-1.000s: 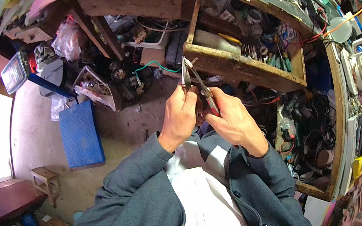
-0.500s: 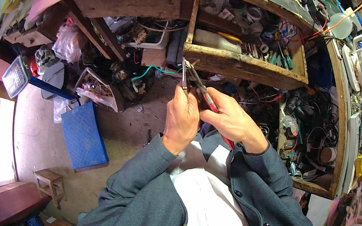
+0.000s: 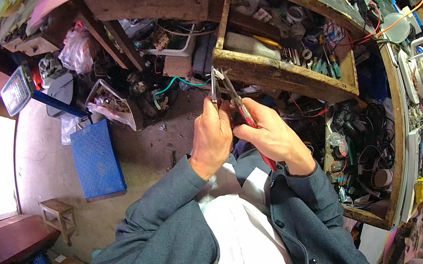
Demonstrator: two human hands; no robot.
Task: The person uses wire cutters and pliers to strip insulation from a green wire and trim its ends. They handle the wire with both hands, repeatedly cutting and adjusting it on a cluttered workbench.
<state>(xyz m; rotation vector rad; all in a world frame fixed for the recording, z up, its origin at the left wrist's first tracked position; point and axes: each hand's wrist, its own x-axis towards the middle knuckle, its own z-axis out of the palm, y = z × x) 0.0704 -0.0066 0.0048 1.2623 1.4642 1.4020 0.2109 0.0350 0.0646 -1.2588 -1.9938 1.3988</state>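
Observation:
In front of my chest, both hands are closed around tools and held close together. My left hand (image 3: 210, 139) grips a slim grey metal tool (image 3: 214, 87) pointing up and away from me; its exact kind is hidden by the fingers. Red-handled pliers (image 3: 244, 112) are in my right hand (image 3: 273, 133), with one red handle end showing below the palm. The jaws of the pliers lean toward the metal tool's tip. A small pale piece (image 3: 218, 73) shows between the two tips, too small to name.
An open wooden drawer (image 3: 285, 69) with screwdrivers and small parts lies just beyond my hands. A lower compartment at right holds tangled black cables (image 3: 372, 126). On the floor at left stand a blue platform scale (image 3: 97, 159) and a wooden stool (image 3: 59, 218). A green wire (image 3: 174, 80) lies beyond.
The pliers have tilted slightly, their lower handle end swinging a little to the right. Both hands keep their grips in nearly the same place.

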